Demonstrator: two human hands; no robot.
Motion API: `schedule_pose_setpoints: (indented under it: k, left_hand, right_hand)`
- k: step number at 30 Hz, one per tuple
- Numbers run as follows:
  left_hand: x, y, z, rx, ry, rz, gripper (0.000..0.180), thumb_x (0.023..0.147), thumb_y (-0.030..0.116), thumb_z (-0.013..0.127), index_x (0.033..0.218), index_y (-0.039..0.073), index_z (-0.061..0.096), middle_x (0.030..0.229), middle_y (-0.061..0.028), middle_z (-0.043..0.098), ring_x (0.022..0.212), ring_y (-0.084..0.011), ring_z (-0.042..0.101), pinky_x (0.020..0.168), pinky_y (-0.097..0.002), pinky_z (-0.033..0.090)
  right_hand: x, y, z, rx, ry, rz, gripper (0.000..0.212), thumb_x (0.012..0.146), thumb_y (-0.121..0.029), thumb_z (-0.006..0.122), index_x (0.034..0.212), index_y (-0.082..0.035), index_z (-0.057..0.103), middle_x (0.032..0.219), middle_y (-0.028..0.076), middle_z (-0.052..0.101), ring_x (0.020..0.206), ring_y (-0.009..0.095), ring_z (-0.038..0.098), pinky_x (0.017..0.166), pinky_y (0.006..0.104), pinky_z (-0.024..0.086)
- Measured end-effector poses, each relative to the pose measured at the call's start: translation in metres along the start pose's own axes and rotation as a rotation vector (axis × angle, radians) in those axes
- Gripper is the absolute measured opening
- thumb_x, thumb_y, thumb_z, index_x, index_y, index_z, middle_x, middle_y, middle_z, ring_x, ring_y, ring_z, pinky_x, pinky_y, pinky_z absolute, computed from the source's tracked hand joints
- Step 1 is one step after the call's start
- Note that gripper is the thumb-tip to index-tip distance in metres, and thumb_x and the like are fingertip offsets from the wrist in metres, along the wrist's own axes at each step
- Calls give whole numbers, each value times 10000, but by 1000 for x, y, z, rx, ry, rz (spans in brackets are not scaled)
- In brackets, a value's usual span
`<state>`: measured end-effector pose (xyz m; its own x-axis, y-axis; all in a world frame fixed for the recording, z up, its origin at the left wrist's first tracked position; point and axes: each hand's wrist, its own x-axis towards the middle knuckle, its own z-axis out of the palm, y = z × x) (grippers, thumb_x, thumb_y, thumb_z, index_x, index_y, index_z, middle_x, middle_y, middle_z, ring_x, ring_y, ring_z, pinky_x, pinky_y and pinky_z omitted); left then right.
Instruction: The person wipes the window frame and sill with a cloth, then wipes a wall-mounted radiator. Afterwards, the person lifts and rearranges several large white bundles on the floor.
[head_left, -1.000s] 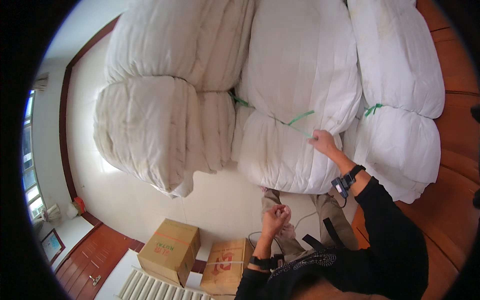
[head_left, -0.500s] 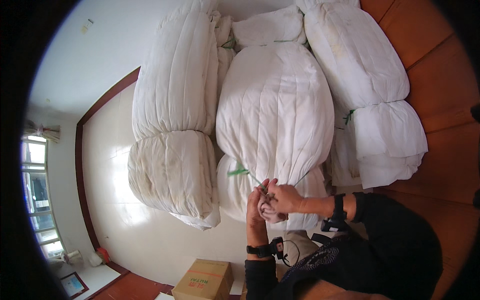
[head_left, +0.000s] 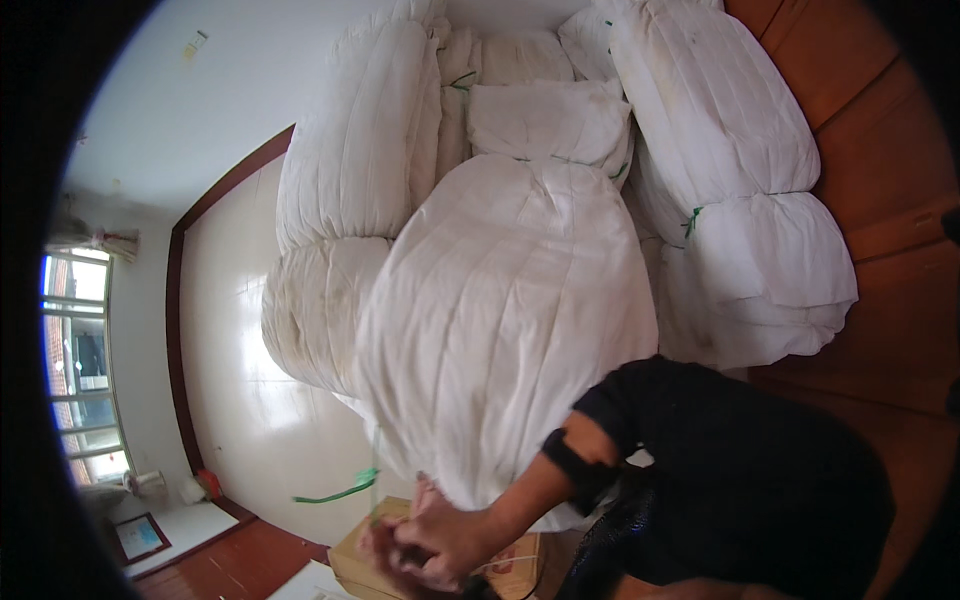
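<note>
A large white quilted bundle point(head_left: 520, 290) leans toward me, its near end reaching down by my hands. Green cord point(head_left: 345, 490) comes off that end, with a loose tail sticking out to the left. My right hand point(head_left: 450, 540) is closed on the cord, low and left of centre. Against it, my left hand point(head_left: 388, 552) is curled round the same cord, blurred and partly covered by the right. Whether the pinkish cloth seen earlier is still in my hands cannot be made out.
More white bundles stand on the left point(head_left: 330, 310) and right point(head_left: 760, 250), several tied with green cord. A cardboard box point(head_left: 350, 570) sits under my hands. Brown wooden panels point(head_left: 890, 170) line the right side. A window point(head_left: 80, 350) is at the far left.
Both hands have moved down and left, drawing the cord with them. The middle bundle has come nearer and swung left, covering part of the left bundle and uncovering bundles behind it.
</note>
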<state>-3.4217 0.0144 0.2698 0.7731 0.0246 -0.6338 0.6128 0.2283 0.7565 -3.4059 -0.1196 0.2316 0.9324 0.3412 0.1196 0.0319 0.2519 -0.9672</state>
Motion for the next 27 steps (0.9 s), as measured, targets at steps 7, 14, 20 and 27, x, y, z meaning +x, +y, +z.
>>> schedule_pose_setpoints:
  k: [7, 14, 20, 27]
  left_hand:
    - [-149, -13, -13, 980, 346, 1087, 560, 898, 383, 582, 1242, -53, 509, 1196, -202, 556, 1117, -282, 542, 899, -427, 483]
    - [-156, -35, -94, 141, 559, 265, 440, 897, 252, 608, 1246, 1, 517, 1054, -160, 586, 948, -280, 563, 809, -449, 488]
    - [-61, -61, -206, 964, 369, 262, 375, 898, 232, 615, 1197, 17, 542, 987, -140, 594, 891, -260, 562, 754, -431, 495]
    - [-52, -63, -235, 428, 718, -101, 203, 917, 238, 605, 936, 40, 568, 760, -78, 553, 712, -190, 538, 590, -319, 483]
  right_hand:
    - [-39, -56, 66, -270, -670, -115, 429, 619, -430, 739, 799, -47, 667, 775, 171, 662, 764, 325, 640, 663, 419, 472]
    - [-83, 50, -190, -286, -148, 118, 423, 846, -242, 629, 1231, -69, 606, 1147, 153, 652, 997, 251, 630, 896, 351, 488]
    - [-157, 222, -403, -766, 568, 756, 272, 825, -267, 558, 878, -20, 660, 819, 173, 652, 755, 264, 609, 681, 406, 458]
    - [-104, 355, -443, -828, 527, 962, 499, 891, -353, 482, 1251, -14, 552, 1312, 215, 523, 1236, 348, 474, 1032, 394, 367]
